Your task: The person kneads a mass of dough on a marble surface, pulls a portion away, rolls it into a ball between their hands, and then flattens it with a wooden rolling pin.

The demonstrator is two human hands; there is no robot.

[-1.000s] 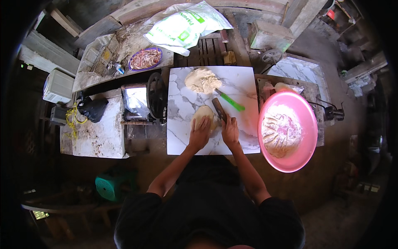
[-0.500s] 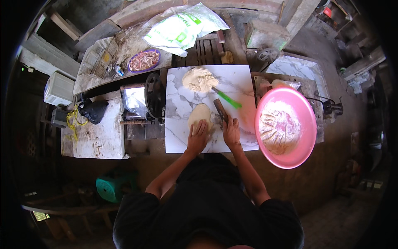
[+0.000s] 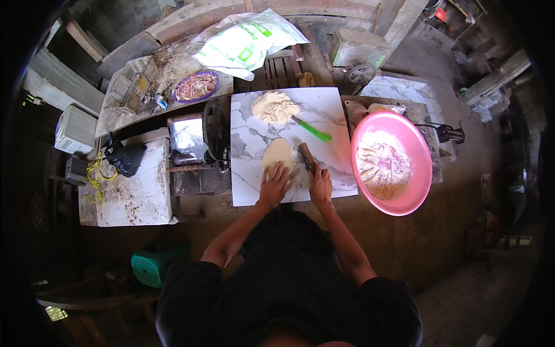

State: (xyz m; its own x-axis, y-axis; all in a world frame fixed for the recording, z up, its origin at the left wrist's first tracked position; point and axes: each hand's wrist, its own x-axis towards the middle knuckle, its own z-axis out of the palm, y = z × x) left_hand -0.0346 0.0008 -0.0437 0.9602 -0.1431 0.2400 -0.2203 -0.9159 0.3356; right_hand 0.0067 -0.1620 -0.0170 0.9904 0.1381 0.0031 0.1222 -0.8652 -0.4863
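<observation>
My left hand (image 3: 274,184) lies flat with fingers stretched out over the near edge of a flattened oval piece of dough (image 3: 278,151). Gripped in my right hand (image 3: 321,186), just beside that dough, is a short dark wooden rolling pin (image 3: 306,155), slanting away to the far left. Both hands are over a white marble-patterned board (image 3: 245,191). Toward its far side sits a larger, lumpy mass of dough (image 3: 273,107). A tool with a bright green handle (image 3: 315,131) lies against that mass, its working end partly hidden.
A pink basin (image 3: 421,168) holding floury dough stands right of the board. To the left is a machine with a dark wheel (image 3: 214,130). Farther back are a purple-rimmed plate of shredded food (image 3: 196,87) and a white-and-green sack (image 3: 248,46). A green stool (image 3: 150,267) stands low at left.
The whole view has shifted slightly, so the board and basin appear a little higher and farther left. My hands keep nearly the same places on the dough and the rolling pin.
</observation>
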